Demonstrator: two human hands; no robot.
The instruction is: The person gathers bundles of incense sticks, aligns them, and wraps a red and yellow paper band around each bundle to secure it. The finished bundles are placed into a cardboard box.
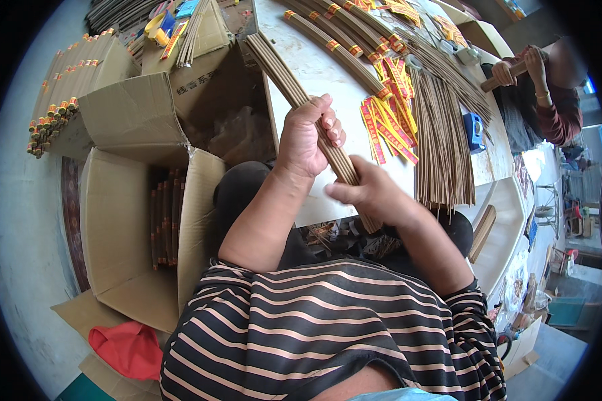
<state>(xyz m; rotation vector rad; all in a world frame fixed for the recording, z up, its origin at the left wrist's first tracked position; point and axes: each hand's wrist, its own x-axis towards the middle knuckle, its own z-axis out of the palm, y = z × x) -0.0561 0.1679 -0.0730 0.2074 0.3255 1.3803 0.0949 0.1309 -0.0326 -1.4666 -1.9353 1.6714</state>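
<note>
A bundle of brown incense sticks (274, 67) slants across the table's near edge, its top end at the far left. Wrapped round its middle is my left hand (307, 137), fingers closed on the sticks. Lower down, my right hand (374, 192) grips the same bundle, thumb on the near side and a little blurred; its other fingers are partly hidden. Red and yellow paper labels (391, 123) lie loose on the table to the right of the bundle. Beside them is a spread of loose incense sticks (441, 144). Several banded incense bundles (334, 48) lie farther back.
An open cardboard box (130, 227) with bundles inside stands at my left, a red cloth (126, 349) by it. Stacked bundles (67, 87) rise at the far left. A blue tape dispenser (474, 132) sits on the white table (291, 120). At the right, another person (548, 100) holds sticks.
</note>
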